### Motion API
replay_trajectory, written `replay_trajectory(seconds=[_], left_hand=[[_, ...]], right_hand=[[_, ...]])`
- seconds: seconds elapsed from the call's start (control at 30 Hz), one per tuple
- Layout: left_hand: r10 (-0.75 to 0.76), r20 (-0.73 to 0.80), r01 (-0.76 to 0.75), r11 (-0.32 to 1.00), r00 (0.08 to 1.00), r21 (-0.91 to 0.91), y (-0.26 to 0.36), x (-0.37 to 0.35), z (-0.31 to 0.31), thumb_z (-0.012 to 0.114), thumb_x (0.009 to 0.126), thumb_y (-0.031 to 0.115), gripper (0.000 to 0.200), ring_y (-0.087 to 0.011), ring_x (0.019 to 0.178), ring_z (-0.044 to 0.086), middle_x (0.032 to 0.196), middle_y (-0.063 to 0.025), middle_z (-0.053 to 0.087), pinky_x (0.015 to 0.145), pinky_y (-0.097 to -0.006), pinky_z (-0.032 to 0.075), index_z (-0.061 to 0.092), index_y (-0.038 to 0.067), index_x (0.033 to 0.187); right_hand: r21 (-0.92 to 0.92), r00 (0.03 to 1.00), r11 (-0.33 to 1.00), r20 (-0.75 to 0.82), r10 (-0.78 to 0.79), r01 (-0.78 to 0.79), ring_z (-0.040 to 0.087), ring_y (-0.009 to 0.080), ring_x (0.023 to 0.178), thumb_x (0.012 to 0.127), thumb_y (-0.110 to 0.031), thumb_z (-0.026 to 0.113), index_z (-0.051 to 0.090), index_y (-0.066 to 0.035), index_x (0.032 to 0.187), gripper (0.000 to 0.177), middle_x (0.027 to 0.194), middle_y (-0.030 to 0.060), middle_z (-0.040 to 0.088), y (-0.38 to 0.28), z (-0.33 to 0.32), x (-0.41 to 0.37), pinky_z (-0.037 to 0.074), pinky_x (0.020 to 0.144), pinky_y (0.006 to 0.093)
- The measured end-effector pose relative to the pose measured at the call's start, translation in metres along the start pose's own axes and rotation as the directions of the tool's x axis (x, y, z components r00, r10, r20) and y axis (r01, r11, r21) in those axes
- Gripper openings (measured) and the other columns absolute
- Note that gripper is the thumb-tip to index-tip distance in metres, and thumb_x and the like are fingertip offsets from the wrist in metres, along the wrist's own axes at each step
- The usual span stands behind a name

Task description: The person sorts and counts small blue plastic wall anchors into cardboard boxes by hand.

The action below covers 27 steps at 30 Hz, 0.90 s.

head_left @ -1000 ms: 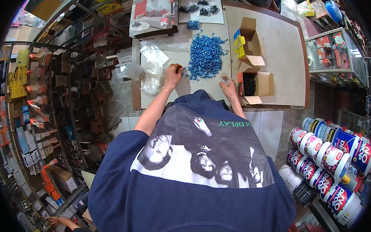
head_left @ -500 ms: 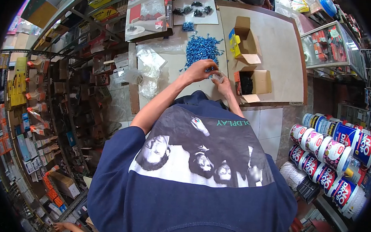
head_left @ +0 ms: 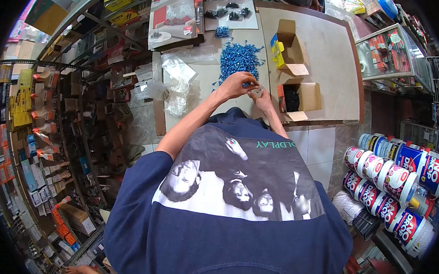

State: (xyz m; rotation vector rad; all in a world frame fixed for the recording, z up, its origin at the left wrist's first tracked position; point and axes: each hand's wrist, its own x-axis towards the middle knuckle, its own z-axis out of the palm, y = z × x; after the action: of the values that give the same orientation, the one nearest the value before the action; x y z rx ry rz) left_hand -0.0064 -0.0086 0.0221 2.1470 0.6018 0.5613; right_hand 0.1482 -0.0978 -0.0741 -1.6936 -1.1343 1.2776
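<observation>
My left hand (head_left: 238, 85) is closed, its fingertips pinched together at the top of a small clear plastic bag (head_left: 256, 91). My right hand (head_left: 262, 100) grips the same bag from the other side, fingers wrapped round it. What the bag contains is too small to make out. Just beyond my hands, a pile of small blue screw-like pieces (head_left: 239, 58) lies on the table (head_left: 328, 58). Several empty-looking clear plastic bags (head_left: 179, 78) are heaped to the left of my left arm.
Right of the pile stand an open yellow-and-blue carton (head_left: 289, 51) and an open box with black contents (head_left: 293, 98). Beyond the pile are a small blue packet (head_left: 222, 32) and a white board (head_left: 243, 20) with black packets. A Vinilex box (head_left: 175, 18) stands left.
My hands have drawn slightly closer together round the bag, and less of the clear plastic shows between them. The pile and boxes are unmoved.
</observation>
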Motion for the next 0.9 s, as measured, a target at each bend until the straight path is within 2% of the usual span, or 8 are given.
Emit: replay_trajectory(seconds=[0.07, 0.1, 0.17, 0.37, 0.57, 0.67, 0.9], left_hand=[[-0.009, -0.027, 0.008, 0.999, 1.000, -0.035, -0.002, 0.000, 0.001, 0.068, 0.080, 0.017, 0.016, -0.0257, 0.081, 0.062, 0.090, -0.0107, 0.064, 0.069, -0.0339, 0.050, 0.070, 0.005, 0.091], [-0.019, -0.053, 0.015, 0.997, 0.998, -0.071, -0.003, 0.000, 0.002, 0.069, 0.079, 0.016, 0.016, -0.0245, 0.082, 0.062, 0.091, -0.0104, 0.065, 0.069, -0.0333, 0.051, 0.071, 0.006, 0.092], [-0.010, -0.067, 0.006, 0.999, 0.998, -0.051, -0.002, 0.001, 0.001, 0.070, 0.079, 0.016, 0.016, -0.0234, 0.082, 0.063, 0.092, -0.0099, 0.065, 0.070, -0.0327, 0.051, 0.071, 0.007, 0.092], [-0.023, -0.104, 0.019, 0.999, 0.994, -0.041, -0.003, 0.000, 0.000, 0.071, 0.079, 0.017, 0.016, -0.0215, 0.083, 0.062, 0.094, -0.0088, 0.063, 0.070, -0.0313, 0.051, 0.072, 0.009, 0.093], [-0.035, -0.085, 0.032, 0.999, 0.996, -0.030, 0.000, -0.003, 0.000, 0.071, 0.079, 0.019, 0.017, -0.0224, 0.087, 0.061, 0.097, -0.0094, 0.062, 0.073, -0.0324, 0.050, 0.072, 0.010, 0.094], [-0.037, -0.072, 0.035, 0.999, 0.997, -0.026, -0.001, -0.003, 0.003, 0.072, 0.078, 0.020, 0.018, -0.0229, 0.089, 0.060, 0.099, -0.0095, 0.061, 0.075, -0.0331, 0.050, 0.072, 0.011, 0.094], [-0.059, -0.066, 0.056, 0.997, 0.996, -0.048, 0.001, -0.003, 0.004, 0.072, 0.078, 0.020, 0.017, -0.0231, 0.089, 0.059, 0.097, -0.0096, 0.061, 0.075, -0.0326, 0.049, 0.072, 0.010, 0.092]], right_hand=[[0.078, 0.999, 0.997, -0.036, 0.005, -0.002, 0.056, 0.0119, 0.087, 0.080, -0.016, 0.069, 0.056, -0.005, 0.114, 0.038, 0.096, 0.0024, 0.061, 0.008, 0.004, 0.003, 0.046, 0.076, 0.0282], [0.079, 0.999, 0.997, -0.038, 0.007, -0.004, 0.056, 0.0119, 0.087, 0.080, -0.016, 0.069, 0.056, -0.005, 0.114, 0.038, 0.096, 0.0024, 0.061, 0.012, 0.003, 0.005, 0.046, 0.076, 0.0282], [0.008, 1.000, 1.000, -0.001, 0.005, -0.005, 0.059, 0.0190, 0.098, 0.077, -0.018, 0.072, 0.054, -0.005, 0.120, 0.049, 0.107, 0.0107, 0.062, 0.017, 0.001, 0.007, 0.047, 0.084, 0.0316], [0.073, 0.997, 0.994, -0.024, -0.075, 0.076, 0.060, 0.0191, 0.095, 0.077, -0.018, 0.072, 0.055, -0.004, 0.119, 0.047, 0.104, 0.0101, 0.063, 0.021, 0.003, 0.007, 0.047, 0.083, 0.0316], [-0.005, 1.000, 1.000, -0.001, -0.013, 0.013, 0.060, 0.0187, 0.092, 0.078, -0.018, 0.071, 0.055, -0.006, 0.121, 0.048, 0.102, 0.0099, 0.063, 0.013, 0.000, 0.003, 0.047, 0.081, 0.0319], [0.057, 0.999, 0.998, -0.003, -0.039, 0.039, 0.059, 0.0185, 0.092, 0.078, -0.020, 0.071, 0.054, -0.007, 0.123, 0.050, 0.101, 0.0098, 0.063, 0.017, 0.002, 0.005, 0.047, 0.080, 0.0322], [0.043, 1.000, 0.999, -0.009, -0.012, 0.012, 0.059, 0.0179, 0.092, 0.079, -0.021, 0.071, 0.054, -0.008, 0.124, 0.050, 0.101, 0.0098, 0.063, 0.013, 0.000, 0.002, 0.047, 0.080, 0.0325]])
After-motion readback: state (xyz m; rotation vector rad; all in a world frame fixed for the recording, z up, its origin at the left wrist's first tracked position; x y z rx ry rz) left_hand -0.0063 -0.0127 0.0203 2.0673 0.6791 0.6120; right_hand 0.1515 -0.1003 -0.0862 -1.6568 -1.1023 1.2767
